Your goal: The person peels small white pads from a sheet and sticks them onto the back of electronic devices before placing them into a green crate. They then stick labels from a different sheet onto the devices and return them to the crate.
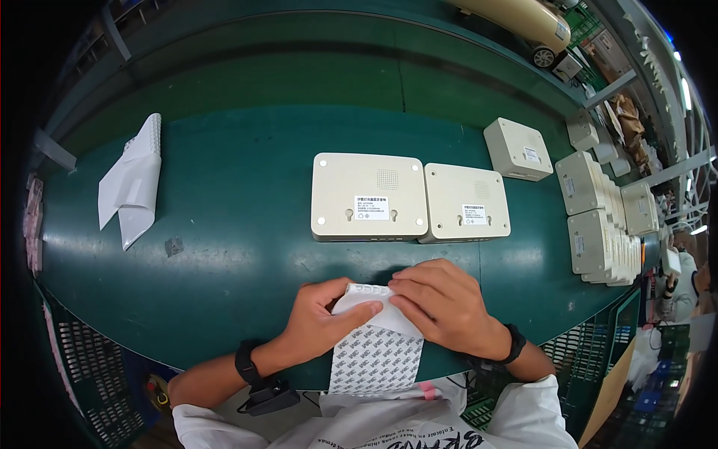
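Observation:
A white sheet of small stick-on pads [378,359], its lower part covered in a repeating grey print, hangs between my hands near the table's front edge. Its top is folded over, and a row of small pale pads shows along the fold. My left hand [318,318] grips the fold's left side, thumb across the front. At the right end of the fold, my right hand [445,303] pinches with its fingertips; whether a loose pad is between them I cannot tell. Just beyond lie two cream plastic boxes, the left box [359,187] with white round pads at corners, the right box [471,194] touching it.
Another cream box [518,148] sits farther back right. Rows of similar boxes [591,247] stand along the table's right end. A crumpled white sheet [134,187] lies at the left on the green table [239,224]. Green plastic crates [97,382] flank me below.

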Available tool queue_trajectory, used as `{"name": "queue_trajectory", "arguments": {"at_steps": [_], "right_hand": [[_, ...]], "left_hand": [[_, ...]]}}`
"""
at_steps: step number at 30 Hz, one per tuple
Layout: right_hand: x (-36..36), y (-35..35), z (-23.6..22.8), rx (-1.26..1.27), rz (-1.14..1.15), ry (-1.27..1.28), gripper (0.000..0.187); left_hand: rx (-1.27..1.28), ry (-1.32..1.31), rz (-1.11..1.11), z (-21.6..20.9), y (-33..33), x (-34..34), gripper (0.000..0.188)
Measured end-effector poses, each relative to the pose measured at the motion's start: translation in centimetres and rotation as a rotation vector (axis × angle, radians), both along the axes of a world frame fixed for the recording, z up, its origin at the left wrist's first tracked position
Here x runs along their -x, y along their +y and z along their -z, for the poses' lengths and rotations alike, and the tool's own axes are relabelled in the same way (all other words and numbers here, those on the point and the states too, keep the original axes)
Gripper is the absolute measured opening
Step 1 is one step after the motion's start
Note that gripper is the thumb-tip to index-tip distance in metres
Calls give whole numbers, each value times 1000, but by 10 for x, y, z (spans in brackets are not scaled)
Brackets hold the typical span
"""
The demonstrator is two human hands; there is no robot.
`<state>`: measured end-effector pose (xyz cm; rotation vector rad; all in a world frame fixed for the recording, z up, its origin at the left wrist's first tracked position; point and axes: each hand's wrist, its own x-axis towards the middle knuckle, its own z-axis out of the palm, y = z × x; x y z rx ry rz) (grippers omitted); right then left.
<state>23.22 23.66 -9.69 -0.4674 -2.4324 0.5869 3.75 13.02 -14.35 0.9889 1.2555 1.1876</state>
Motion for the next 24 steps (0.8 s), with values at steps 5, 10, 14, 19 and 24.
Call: {"name": "queue_trajectory", "arguments": {"at_steps": [5,10,14,19,24], "right_hand": [[-5,-14,-1,-334,24,-89,21],[-8,-6,-2,178,66,32,23],[-6,-5,1,347,76,53,25],[-3,-5,10,208,24,44,26],[-6,-8,8,-39,-37,2,25]], "left_hand": [[-39,-1,-48,4,1,-1,25],[15,-46,-56,5,-2,1,26],[-5,-29,-40,4,-1,1,25],[-18,15,-33,4,0,3,24],[-23,11,-35,0,4,0,23]]}}
